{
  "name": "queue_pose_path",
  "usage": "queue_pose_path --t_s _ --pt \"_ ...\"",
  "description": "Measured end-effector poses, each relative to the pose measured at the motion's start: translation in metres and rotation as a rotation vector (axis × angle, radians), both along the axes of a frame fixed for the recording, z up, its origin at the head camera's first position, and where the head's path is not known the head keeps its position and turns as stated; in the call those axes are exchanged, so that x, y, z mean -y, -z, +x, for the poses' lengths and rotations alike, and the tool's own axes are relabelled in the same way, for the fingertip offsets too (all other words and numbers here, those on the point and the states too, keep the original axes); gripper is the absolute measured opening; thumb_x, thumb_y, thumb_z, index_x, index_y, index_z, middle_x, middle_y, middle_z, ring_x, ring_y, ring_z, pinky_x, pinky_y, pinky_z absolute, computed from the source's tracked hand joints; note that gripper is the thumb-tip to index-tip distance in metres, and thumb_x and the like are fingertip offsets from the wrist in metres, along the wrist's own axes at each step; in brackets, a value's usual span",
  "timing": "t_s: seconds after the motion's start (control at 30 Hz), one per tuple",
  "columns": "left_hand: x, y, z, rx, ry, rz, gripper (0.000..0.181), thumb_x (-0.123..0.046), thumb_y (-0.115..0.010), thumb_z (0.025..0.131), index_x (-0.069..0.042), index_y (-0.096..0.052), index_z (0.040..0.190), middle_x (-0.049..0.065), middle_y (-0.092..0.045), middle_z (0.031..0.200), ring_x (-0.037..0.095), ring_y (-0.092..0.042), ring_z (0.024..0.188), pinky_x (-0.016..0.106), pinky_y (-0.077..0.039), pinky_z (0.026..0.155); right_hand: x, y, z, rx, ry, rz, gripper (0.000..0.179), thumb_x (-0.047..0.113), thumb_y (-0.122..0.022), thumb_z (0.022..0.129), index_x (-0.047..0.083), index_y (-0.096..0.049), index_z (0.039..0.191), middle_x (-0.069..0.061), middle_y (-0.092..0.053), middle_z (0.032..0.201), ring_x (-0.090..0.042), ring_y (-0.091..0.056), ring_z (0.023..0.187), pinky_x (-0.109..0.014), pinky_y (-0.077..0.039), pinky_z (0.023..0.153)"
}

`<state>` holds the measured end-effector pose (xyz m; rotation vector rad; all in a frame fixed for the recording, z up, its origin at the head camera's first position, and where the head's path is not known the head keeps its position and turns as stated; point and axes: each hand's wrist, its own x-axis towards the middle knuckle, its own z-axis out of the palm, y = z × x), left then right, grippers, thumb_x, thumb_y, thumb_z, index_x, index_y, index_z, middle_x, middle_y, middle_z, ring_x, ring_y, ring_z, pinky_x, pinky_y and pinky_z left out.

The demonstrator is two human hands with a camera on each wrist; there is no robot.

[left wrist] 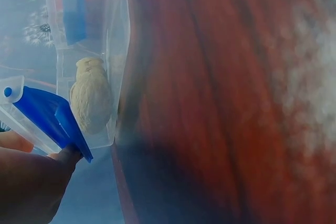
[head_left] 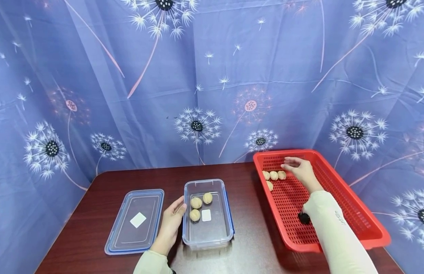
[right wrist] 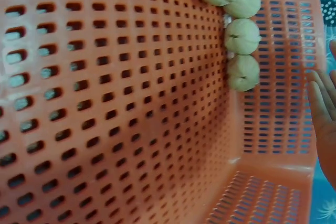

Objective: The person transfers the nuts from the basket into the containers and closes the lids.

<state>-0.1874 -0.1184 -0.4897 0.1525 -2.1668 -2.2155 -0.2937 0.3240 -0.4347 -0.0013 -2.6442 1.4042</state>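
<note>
Three tan walnuts (head_left: 196, 202) lie in a clear plastic container (head_left: 220, 233) with blue side latches. My left hand (head_left: 171, 223) is at the container's left wall, fingers fairly straight and touching it. In the left wrist view, its fingertips are by a blue latch (left wrist: 52, 114), and walnuts (left wrist: 90, 98) show through the wall. Over the far part of a red slotted basket (head_left: 284, 228), my right hand (head_left: 302, 172) has its fingers loosely extended with nothing between them. Several walnuts (right wrist: 243, 36) sit along the basket's side, just left of that hand in the head view.
A clear lid (head_left: 148, 205) with a blue seal lies flat on the dark wooden table (head_left: 246, 213), left of the container. A blue dandelion-print curtain (head_left: 212, 95) hangs behind the table and at both sides.
</note>
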Motion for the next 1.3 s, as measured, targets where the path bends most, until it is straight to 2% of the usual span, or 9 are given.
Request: queue_pose_path --t_s 0.03,0.17,0.27,0.3,0.4,0.5,0.83,1.07,1.3 --pt "0.0 0.0 0.0 0.0 -0.001 0.0 0.043 -0.005 -0.046 0.101 0.012 -0.038 0.14 0.033 -0.04 0.141 0.041 -0.035 0.135 0.05 -0.029 0.112 -0.001 0.002 0.0 0.011 0.001 -0.01 0.054 0.028 -0.065 0.093 -0.002 -0.051 0.136 -0.024 -0.056 0.131 -0.024 -0.06 0.11 -0.028 -0.053 0.085" --pt "-0.001 0.0 0.0 0.001 -0.002 -0.001 0.043 -0.004 -0.045 0.101 0.012 -0.038 0.14 0.034 -0.039 0.141 0.041 -0.035 0.134 0.051 -0.029 0.112 -0.002 0.011 0.0 0.042 -0.003 -0.045 0.054 0.023 -0.063 0.094 -0.005 -0.047 0.137 -0.027 -0.055 0.13 -0.027 -0.063 0.108 -0.041 -0.05 0.093" --pt "-0.001 0.0 0.001 0.002 -0.006 -0.003 0.043 -0.005 -0.046 0.1 0.012 -0.039 0.139 0.034 -0.04 0.14 0.041 -0.036 0.134 0.05 -0.029 0.112 -0.003 0.021 -0.001 0.044 0.004 -0.033 0.052 0.02 -0.062 0.095 -0.007 -0.047 0.136 -0.028 -0.055 0.129 -0.032 -0.061 0.11 -0.047 -0.048 0.095" --pt "-0.001 0.0 0.001 0.004 -0.007 -0.001 0.043 -0.005 -0.046 0.1 0.012 -0.039 0.139 0.034 -0.041 0.14 0.041 -0.036 0.134 0.05 -0.029 0.112 -0.003 0.023 -0.002 0.043 0.011 -0.017 0.052 0.02 -0.062 0.095 -0.008 -0.047 0.136 -0.029 -0.055 0.129 -0.037 -0.058 0.113 -0.044 -0.049 0.093" --pt "-0.001 0.0 0.001 0.007 -0.013 -0.002 0.042 -0.004 -0.046 0.1 0.012 -0.04 0.138 0.034 -0.041 0.14 0.041 -0.037 0.133 0.05 -0.03 0.112 -0.005 0.03 -0.004 0.042 0.028 0.016 0.052 0.019 -0.063 0.094 -0.009 -0.048 0.134 -0.03 -0.055 0.129 -0.039 -0.056 0.115 -0.035 -0.052 0.087" --pt "0.0 0.0 0.001 0.005 -0.013 0.003 0.042 -0.004 -0.046 0.1 0.012 -0.04 0.139 0.034 -0.041 0.14 0.041 -0.037 0.133 0.049 -0.03 0.112 -0.008 0.034 -0.004 0.045 0.034 0.033 0.052 0.018 -0.063 0.094 -0.011 -0.048 0.133 -0.031 -0.055 0.128 -0.04 -0.056 0.115 -0.032 -0.052 0.084" --pt "0.001 0.002 -0.002 0.014 -0.022 0.003 0.042 -0.006 -0.048 0.1 0.011 -0.042 0.138 0.032 -0.042 0.14 0.041 -0.037 0.133 0.049 -0.03 0.112 -0.01 0.039 -0.002 0.125 0.034 0.034 0.053 0.022 -0.063 0.094 -0.01 -0.047 0.134 -0.03 -0.053 0.13 -0.043 -0.053 0.117 -0.049 -0.05 0.093" --pt "0.0 0.001 -0.001 0.014 -0.016 -0.002 0.043 -0.007 -0.049 0.1 0.01 -0.042 0.138 0.032 -0.043 0.14 0.041 -0.037 0.133 0.05 -0.031 0.111 -0.008 0.043 -0.003 0.193 0.055 0.027 0.055 0.027 -0.062 0.094 -0.008 -0.048 0.135 -0.033 -0.045 0.137 -0.046 -0.046 0.121 -0.052 -0.047 0.093" --pt "0.001 0.001 -0.001 0.021 -0.019 -0.003 0.042 -0.005 -0.048 0.1 0.01 -0.042 0.138 0.031 -0.043 0.139 0.04 -0.038 0.133 0.049 -0.031 0.111 -0.008 0.046 -0.006 0.201 0.062 0.036 0.059 0.031 -0.064 0.093 -0.008 -0.048 0.134 -0.034 -0.045 0.135 -0.044 -0.049 0.117 -0.048 -0.048 0.089"
